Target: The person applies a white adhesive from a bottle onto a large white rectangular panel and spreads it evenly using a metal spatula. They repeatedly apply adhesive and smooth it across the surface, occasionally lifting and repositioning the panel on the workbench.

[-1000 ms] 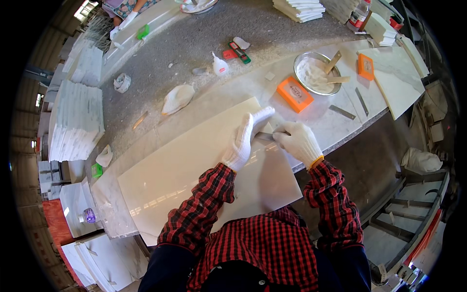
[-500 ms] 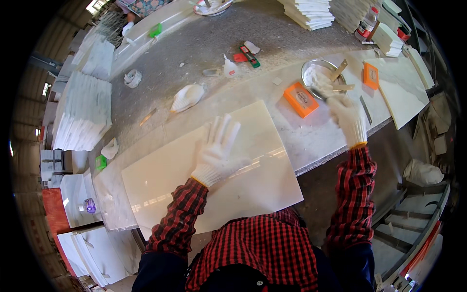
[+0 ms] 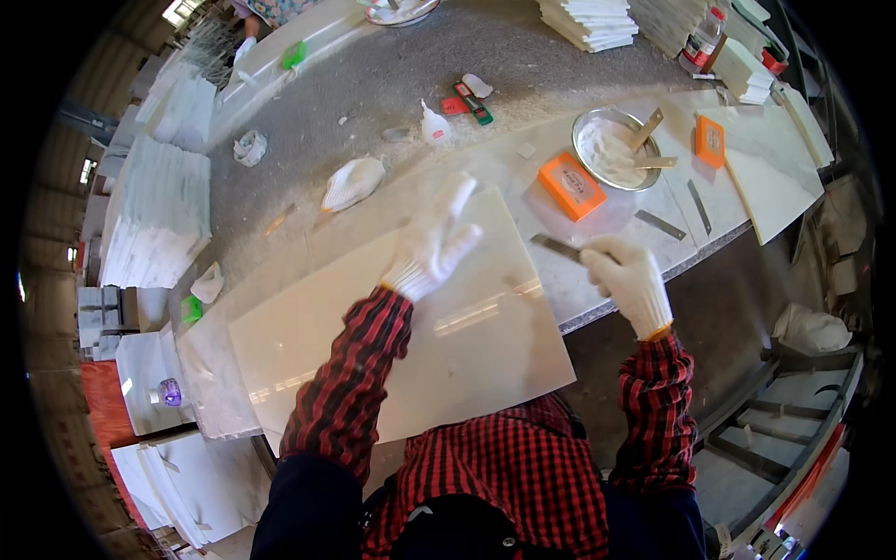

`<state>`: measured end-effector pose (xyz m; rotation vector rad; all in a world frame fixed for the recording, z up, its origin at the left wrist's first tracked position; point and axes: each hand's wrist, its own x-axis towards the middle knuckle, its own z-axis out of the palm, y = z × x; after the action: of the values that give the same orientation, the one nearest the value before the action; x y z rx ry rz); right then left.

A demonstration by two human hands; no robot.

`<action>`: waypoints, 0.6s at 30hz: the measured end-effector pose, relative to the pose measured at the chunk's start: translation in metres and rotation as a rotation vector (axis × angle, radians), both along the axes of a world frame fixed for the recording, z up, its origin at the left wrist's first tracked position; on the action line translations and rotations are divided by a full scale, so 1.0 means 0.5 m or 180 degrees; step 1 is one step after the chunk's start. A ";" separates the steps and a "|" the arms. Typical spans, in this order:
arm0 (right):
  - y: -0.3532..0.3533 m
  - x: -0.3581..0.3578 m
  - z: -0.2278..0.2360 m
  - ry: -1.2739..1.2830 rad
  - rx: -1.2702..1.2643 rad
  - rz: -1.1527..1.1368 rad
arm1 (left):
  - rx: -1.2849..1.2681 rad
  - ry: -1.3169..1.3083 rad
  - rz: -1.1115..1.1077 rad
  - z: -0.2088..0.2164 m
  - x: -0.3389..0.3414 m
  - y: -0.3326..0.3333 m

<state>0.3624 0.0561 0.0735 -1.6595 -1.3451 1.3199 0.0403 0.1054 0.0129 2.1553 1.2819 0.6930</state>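
Plainly, the head view shows a glossy cream slab point(image 3: 373, 364) lying flat on a stone-topped bench point(image 3: 322, 112), right in front of the person, and this slab is the landmark for all that follows. Over its far part is the left hand point(image 3: 427, 245), in a white knitted glove, slightly blurred; its fingers are spread apart and nothing shows in its grasp. Whether the palm rests on the slab or hovers just above it, I cannot tell.

Just off the slab's right edge, the gloved right hand point(image 3: 627, 283) is closed around a flat metal strip point(image 3: 556, 246). The strip's free end points toward the slab and sits near its edge; contact cannot be made out.

Farther right of the slab, 2 loose metal strips point(image 3: 661, 225) lie on the bench. Beyond the slab's far right corner stands a metal bowl point(image 3: 576, 149) of whitish material, with 2 flat-handled tools point(image 3: 655, 162) leaning in it. Of 2 orange boxes point(image 3: 571, 187), 1 is between the slab and the bowl, and the other is well to the slab's right.

Past the slab's far edge lie a limp white glove point(image 3: 355, 184) and a small white bottle point(image 3: 434, 123). Left of the slab rises a stack of pale panels point(image 3: 154, 215).
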 end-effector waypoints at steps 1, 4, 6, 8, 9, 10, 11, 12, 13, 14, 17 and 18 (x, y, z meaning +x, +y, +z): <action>0.005 -0.005 -0.023 0.0095 -0.0113 0.0177 | -0.0306 -0.0716 0.0074 -0.005 -0.012 -0.029; 0.028 -0.030 -0.041 0.0033 -0.0077 0.0581 | -0.0761 -0.1574 0.0335 0.005 -0.010 -0.104; 0.044 -0.045 -0.050 -0.0147 -0.0014 0.0715 | -0.0643 -0.1222 0.0474 0.000 -0.004 -0.127; 0.059 -0.054 -0.057 -0.0395 -0.0007 0.0829 | -0.0428 -0.0665 0.0570 0.021 0.022 -0.139; 0.063 -0.058 -0.059 -0.0442 0.0053 0.0860 | -0.0289 -0.0354 0.0601 0.033 0.044 -0.142; 0.066 -0.062 -0.060 -0.0490 0.0113 0.0887 | -0.0321 -0.0528 0.0631 0.031 0.066 -0.145; 0.071 -0.068 -0.064 -0.0530 0.0171 0.0907 | -0.0355 -0.0695 0.0653 0.028 0.088 -0.147; 0.074 -0.073 -0.073 -0.0602 0.0301 0.0940 | -0.0390 -0.0862 0.0672 0.025 0.104 -0.149; 0.077 -0.079 -0.083 -0.0674 0.0432 0.0971 | -0.0328 -0.0836 0.0647 0.019 0.114 -0.150; 0.077 -0.082 -0.085 -0.0744 0.0566 0.1000 | -0.0264 -0.0809 0.0620 0.011 0.122 -0.154; 0.081 -0.083 -0.079 -0.0413 0.0266 0.1048 | -0.0442 -0.1905 0.0690 -0.012 0.119 -0.149; 0.079 -0.081 -0.077 -0.0123 0.0096 0.0930 | -0.0536 -0.2469 0.0734 -0.016 0.114 -0.148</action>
<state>0.3220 0.0958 0.0350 -1.5166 -1.6714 1.4271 0.0974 0.0315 0.0047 1.3771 1.0951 1.2975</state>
